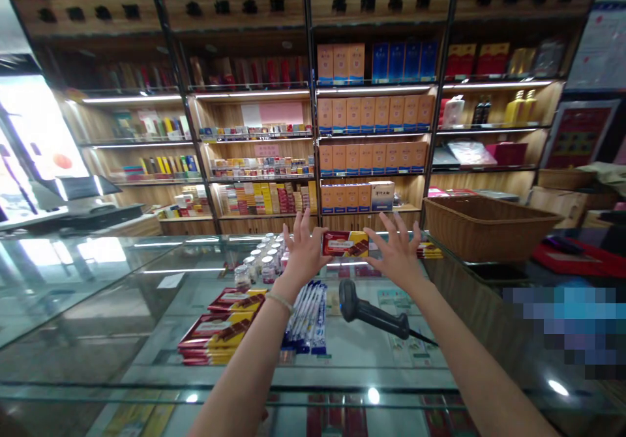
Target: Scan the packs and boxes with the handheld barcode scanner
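Observation:
A red and yellow chocolate bar package (pixel 345 244) is held up level above the far part of the glass counter. My left hand (pixel 304 249) pinches its left end between thumb and forefinger, the other fingers spread upward. At its right end, my right hand (pixel 398 254) grips it the same way. Below my hands lies a black barcode scanner (pixel 374 313) with its cord running right. Blue and white slim packets (pixel 309 319) lie in a bunch beside my left forearm. Stacks of similar chocolate bars (pixel 218 332) sit left of them.
Several small lidded jars (pixel 268 269) stand on the glass counter (pixel 161 319) behind the bars. A brown woven basket (pixel 489 228) is at the right, near more yellow packs (pixel 429 250). Shelves with orange boxes (pixel 374 115) line the back wall. A blurred patch covers the right edge.

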Demonstrator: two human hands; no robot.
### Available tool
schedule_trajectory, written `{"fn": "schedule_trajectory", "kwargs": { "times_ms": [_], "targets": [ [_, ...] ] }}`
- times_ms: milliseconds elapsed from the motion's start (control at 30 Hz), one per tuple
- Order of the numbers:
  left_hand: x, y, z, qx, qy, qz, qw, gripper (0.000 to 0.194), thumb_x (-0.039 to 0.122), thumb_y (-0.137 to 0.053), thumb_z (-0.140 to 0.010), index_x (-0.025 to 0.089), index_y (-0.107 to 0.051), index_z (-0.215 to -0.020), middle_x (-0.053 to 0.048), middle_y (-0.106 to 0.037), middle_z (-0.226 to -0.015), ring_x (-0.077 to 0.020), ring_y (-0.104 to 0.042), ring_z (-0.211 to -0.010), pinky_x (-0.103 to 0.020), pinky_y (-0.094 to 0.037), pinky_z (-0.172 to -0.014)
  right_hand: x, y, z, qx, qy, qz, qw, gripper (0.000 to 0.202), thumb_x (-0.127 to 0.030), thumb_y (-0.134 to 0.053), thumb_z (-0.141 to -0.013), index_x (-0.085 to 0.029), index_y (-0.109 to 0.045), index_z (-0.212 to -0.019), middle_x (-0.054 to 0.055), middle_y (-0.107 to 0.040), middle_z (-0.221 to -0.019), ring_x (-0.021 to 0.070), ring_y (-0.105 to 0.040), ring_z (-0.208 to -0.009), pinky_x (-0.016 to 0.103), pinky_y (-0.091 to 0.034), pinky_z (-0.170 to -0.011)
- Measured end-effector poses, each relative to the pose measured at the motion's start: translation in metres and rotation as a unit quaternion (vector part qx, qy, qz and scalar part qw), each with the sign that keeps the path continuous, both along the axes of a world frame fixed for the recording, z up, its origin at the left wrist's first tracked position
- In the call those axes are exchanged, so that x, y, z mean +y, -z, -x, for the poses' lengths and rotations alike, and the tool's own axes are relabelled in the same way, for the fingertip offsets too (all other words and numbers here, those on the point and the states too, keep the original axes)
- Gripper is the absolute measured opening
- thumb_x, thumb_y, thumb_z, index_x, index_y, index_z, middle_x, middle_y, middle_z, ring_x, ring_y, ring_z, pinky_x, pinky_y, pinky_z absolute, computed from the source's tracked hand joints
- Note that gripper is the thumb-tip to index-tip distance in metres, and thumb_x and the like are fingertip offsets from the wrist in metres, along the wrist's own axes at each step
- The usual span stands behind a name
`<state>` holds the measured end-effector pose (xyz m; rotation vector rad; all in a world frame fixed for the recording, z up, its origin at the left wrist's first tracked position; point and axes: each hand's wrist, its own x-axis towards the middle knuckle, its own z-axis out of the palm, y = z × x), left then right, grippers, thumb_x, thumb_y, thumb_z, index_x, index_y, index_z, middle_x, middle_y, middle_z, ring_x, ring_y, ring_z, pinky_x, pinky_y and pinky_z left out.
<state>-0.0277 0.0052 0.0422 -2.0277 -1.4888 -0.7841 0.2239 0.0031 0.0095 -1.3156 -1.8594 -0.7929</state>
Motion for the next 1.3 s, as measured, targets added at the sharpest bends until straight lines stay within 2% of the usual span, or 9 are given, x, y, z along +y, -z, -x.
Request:
{"fn": "schedule_trajectory", "kwargs": {
  "times_ms": [200,467,600,733,900,1033,1133,1300],
  "targets": [
    [0.017,0.004,-0.022,-0.027,-0.003,-0.007,1.000,0.066,0.059,-0.078,-0.076,0.025,-0.060,-0.129,-0.020,-0.015,-0.172,-0.0415,-0.009,-0.160,-0.071,-0.005,-0.123,0.015,0.001,-0.017,0.014,0.013,0.009,1.000,0.058,-0.053,-0.072,-0.087,-0.036,-0.060,-0.141,0.010,-0.033,-0.166,0.0382,-0.018,-0.154,0.068,0.000,-0.121],
    [0.026,0.021,-0.026,-0.030,-0.015,0.006,0.999,0.067,0.054,-0.082,-0.075,0.027,-0.060,-0.132,-0.018,-0.018,-0.172,-0.0423,-0.009,-0.160,-0.074,-0.008,-0.122,0.028,0.016,-0.024,0.002,0.002,0.007,1.000,0.056,-0.052,-0.071,-0.087,-0.035,-0.061,-0.140,0.010,-0.032,-0.167,0.0365,-0.016,-0.156,0.066,0.002,-0.122],
    [0.022,0.028,-0.026,-0.019,-0.013,0.009,1.000,0.066,0.052,-0.080,-0.077,0.026,-0.060,-0.134,-0.019,-0.017,-0.172,-0.0429,-0.009,-0.159,-0.072,-0.004,-0.123,0.022,0.019,-0.025,-0.006,-0.008,0.017,1.000,0.055,-0.051,-0.070,-0.087,-0.034,-0.062,-0.139,0.009,-0.034,-0.166,0.0364,-0.015,-0.156,0.065,0.005,-0.123],
    [0.014,0.030,-0.027,-0.007,-0.011,-0.003,1.000,0.069,0.047,-0.082,-0.076,0.027,-0.059,-0.137,-0.016,-0.019,-0.172,-0.0423,-0.010,-0.159,-0.071,0.002,-0.124,0.011,0.016,-0.022,-0.016,-0.026,0.008,1.000,0.059,-0.057,-0.071,-0.085,-0.031,-0.062,-0.137,0.009,-0.036,-0.165,0.0360,-0.014,-0.156,0.064,0.006,-0.123],
    [0.008,0.034,-0.033,0.025,0.002,-0.029,0.999,0.085,0.045,-0.084,-0.075,0.031,-0.047,-0.151,-0.016,-0.015,-0.173,-0.0402,-0.011,-0.160,-0.071,0.004,-0.124,0.000,0.013,-0.013,-0.029,-0.038,-0.039,0.998,0.059,-0.058,-0.068,-0.085,-0.022,-0.063,-0.132,0.014,-0.040,-0.162,0.0365,-0.019,-0.154,0.061,0.003,-0.125],
    [0.007,0.037,-0.043,0.040,0.036,-0.054,0.997,0.091,0.047,-0.089,-0.068,0.034,-0.048,-0.149,-0.016,-0.019,-0.172,-0.0408,-0.017,-0.158,-0.071,0.001,-0.123,-0.004,0.012,-0.009,-0.036,-0.050,-0.084,0.995,0.054,-0.054,-0.068,-0.085,-0.018,-0.063,-0.126,0.017,-0.045,-0.159,0.0365,-0.026,-0.151,0.062,0.000,-0.125],
    [0.007,0.040,-0.047,0.039,0.055,-0.080,0.995,0.086,0.045,-0.090,-0.066,0.034,-0.054,-0.143,-0.016,-0.024,-0.171,-0.0410,-0.021,-0.157,-0.072,0.000,-0.123,-0.006,0.012,-0.008,-0.045,-0.061,-0.088,0.993,0.052,-0.052,-0.067,-0.085,-0.017,-0.062,-0.124,0.019,-0.044,-0.158,0.0372,-0.027,-0.151,0.064,-0.002,-0.125],
    [0.007,0.045,-0.051,0.034,0.068,-0.115,0.990,0.061,0.042,-0.084,-0.075,0.029,-0.063,-0.130,-0.015,-0.030,-0.169,-0.0388,-0.025,-0.157,-0.069,0.002,-0.124,-0.008,0.014,-0.002,-0.053,-0.087,-0.083,0.991,0.056,-0.053,-0.067,-0.084,-0.016,-0.060,-0.126,0.019,-0.043,-0.159,0.0368,-0.027,-0.152,0.063,-0.001,-0.125]
  ]
}}
